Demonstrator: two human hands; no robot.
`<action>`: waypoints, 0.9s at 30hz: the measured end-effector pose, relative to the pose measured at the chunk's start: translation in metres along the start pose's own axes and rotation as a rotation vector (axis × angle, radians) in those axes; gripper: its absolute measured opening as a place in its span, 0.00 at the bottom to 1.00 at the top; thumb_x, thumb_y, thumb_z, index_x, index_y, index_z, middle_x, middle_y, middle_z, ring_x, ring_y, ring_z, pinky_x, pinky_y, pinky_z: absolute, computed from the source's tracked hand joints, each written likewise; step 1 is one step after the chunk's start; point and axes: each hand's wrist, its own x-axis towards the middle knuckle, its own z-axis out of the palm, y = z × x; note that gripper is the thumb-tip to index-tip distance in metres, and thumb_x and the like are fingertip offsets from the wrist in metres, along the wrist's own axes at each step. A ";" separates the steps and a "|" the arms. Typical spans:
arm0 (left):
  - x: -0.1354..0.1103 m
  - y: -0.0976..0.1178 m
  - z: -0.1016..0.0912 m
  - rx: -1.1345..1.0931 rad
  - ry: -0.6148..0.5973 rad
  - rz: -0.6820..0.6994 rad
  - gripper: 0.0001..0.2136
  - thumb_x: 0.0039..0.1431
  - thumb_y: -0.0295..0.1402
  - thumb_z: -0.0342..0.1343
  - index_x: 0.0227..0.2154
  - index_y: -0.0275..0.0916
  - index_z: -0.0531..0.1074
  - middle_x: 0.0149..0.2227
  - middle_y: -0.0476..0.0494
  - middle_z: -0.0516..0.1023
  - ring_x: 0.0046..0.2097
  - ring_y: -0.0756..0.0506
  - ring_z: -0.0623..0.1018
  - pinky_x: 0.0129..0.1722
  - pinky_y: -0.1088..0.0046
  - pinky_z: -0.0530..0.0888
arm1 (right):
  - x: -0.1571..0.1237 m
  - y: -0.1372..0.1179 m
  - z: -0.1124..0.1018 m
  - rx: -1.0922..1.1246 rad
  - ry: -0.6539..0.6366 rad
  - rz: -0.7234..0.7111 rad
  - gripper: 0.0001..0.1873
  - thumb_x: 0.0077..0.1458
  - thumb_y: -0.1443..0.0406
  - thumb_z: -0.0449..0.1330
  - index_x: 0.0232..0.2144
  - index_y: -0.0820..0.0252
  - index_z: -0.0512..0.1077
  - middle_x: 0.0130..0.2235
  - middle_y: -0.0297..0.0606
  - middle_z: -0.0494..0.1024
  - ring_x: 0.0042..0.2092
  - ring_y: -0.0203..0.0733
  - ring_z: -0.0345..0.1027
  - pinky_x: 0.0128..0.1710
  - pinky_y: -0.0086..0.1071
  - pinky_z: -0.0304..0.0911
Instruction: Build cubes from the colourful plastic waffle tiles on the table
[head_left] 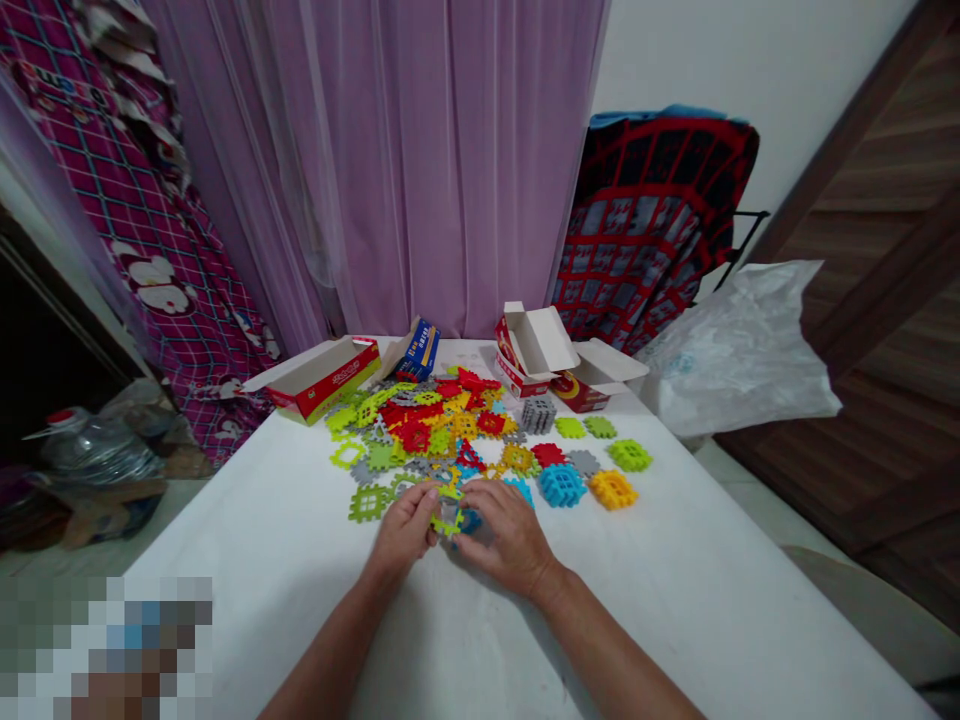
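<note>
The left hand (411, 522) pinches a light green frame (448, 527) by its left edge, just on the near side of the pile of plastic pieces (416, 432) and above the table (637, 620). The right hand (506, 530) curves round the frame's other side with thumb and fingers apart, a blue piece (471, 520) showing between them; whether that grip is firm on the blue piece, on the frame or on nothing, I cannot tell. Handling the frame well seems to call for the left hand as the steady side — a pinch near the edge, light enough that the thin plastic does not bow — while the right does the fine turning. If its teeth are to meet another piece's notches, they should line up squarely first, with pressure close to the joint, since a tilted push could pop it loose. A little more room between the 2 hands and the pile would spare the fingers from snagging loose pieces. The right fingers partly cover the frame, and any join with the blue piece is too small to read. Within the pile, the lower pieces are hidden; beyond it, the 4 boxes (304, 398) show their insides only partly.
</note>
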 end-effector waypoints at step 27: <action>-0.001 0.002 -0.004 -0.041 0.013 -0.015 0.25 0.42 0.57 0.59 0.31 0.37 0.72 0.24 0.52 0.70 0.20 0.53 0.69 0.11 0.81 0.58 | -0.051 0.155 -0.120 -0.403 0.868 0.910 0.26 0.44 0.46 0.60 0.38 0.59 0.70 0.36 0.40 0.76 0.36 0.45 0.69 0.35 0.36 0.62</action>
